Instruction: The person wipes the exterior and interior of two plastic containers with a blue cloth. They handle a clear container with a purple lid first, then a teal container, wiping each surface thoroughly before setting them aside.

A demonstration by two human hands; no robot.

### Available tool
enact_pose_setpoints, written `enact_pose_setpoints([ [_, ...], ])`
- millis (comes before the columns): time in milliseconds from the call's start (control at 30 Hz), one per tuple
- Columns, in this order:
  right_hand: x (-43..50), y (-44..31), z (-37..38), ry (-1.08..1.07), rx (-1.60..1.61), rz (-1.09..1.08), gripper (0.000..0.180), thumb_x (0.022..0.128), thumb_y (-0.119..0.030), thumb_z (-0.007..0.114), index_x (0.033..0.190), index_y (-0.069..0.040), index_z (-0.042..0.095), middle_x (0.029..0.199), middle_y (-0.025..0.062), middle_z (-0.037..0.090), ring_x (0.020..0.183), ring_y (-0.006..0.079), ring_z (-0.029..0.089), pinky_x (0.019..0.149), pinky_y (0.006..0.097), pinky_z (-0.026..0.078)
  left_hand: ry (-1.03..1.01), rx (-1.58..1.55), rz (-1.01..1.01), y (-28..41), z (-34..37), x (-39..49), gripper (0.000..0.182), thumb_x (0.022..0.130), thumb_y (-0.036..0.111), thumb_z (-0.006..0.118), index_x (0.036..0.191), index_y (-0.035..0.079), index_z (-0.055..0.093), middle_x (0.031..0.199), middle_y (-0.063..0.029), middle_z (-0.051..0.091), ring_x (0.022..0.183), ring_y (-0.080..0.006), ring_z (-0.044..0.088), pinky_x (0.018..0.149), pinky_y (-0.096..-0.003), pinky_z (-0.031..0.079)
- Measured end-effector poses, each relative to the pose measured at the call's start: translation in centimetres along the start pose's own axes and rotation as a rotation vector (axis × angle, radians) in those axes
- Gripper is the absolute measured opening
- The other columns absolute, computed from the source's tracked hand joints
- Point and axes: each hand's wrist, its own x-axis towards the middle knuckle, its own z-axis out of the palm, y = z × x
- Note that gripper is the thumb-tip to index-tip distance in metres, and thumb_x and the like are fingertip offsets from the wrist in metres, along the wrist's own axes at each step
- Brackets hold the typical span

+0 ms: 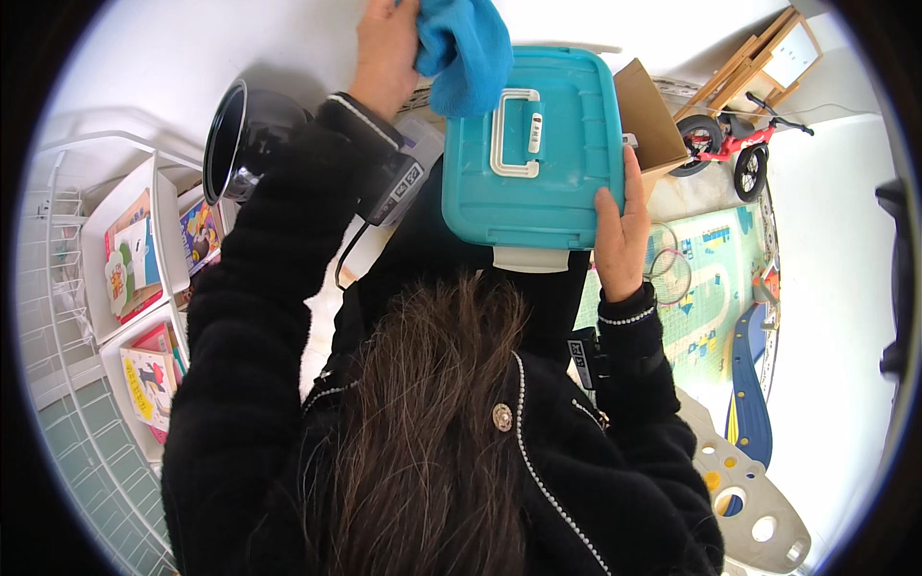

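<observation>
My left hand (pixel 387 54), at the top centre of the view, grips a blue cloth (pixel 468 61) that hangs down over the upper left corner of a teal plastic storage box (pixel 569 144). The box has a closed lid with a white folding handle (pixel 497 137) lying flat and a white latch (pixel 531 260) on the side towards me. My right hand (pixel 623 223) holds the box by its right edge, thumb on the lid and fingers along the side. The box sits over my dark-clothed lap, and its underside is hidden.
A glossy black container (pixel 259 137) stands at the left, near white racks with book bins (pixel 167 223). Behind the box is a clear plastic container (pixel 423 140). An open cardboard box (pixel 652 129), a red balance bike (pixel 738 144), rackets (pixel 670 276) and a play mat (pixel 709 237) lie to the right.
</observation>
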Motion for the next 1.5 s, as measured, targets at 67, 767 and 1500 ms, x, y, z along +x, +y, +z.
enact_pose_setpoints([
  [67,-0.1,0.1,0.0,0.012,-0.007,0.004,0.058,0.094,-0.002,0.046,0.148,0.009,0.029,0.141,0.0233,0.047,0.128,0.0254,0.047,0.110,0.0324,0.034,-0.153,0.591,0.179,-1.8,-0.9,-0.7,0.035,0.102,0.016,0.051,0.135,0.010,0.057,0.133,-0.0103,0.059,0.112,-0.0251,0.063,0.093,-0.0329,0.050],
  [767,1.5,0.4,0.0,-0.013,-0.074,-0.010,0.056,0.094,-0.006,0.048,0.146,0.011,0.033,0.138,0.0246,0.050,0.123,0.0255,0.050,0.105,0.0315,0.038,-0.611,0.944,0.466,-3.7,-2.7,-6.6,0.042,0.105,0.024,0.041,0.145,0.012,0.045,0.154,-0.0190,0.034,0.146,-0.0443,0.022,0.118,-0.0486,0.024],
  [1500,0.8,0.1,0.7,0.004,-0.157,-0.084,0.052,0.101,-0.010,0.048,0.146,0.010,0.033,0.140,0.0257,0.049,0.127,0.0310,0.050,0.107,0.0352,0.038,-0.668,1.187,0.642,-1.8,-1.3,-5.9,0.053,0.098,0.022,0.055,0.144,0.001,0.042,0.152,-0.0193,0.039,0.145,-0.0407,0.027,0.119,-0.0476,0.025],
])
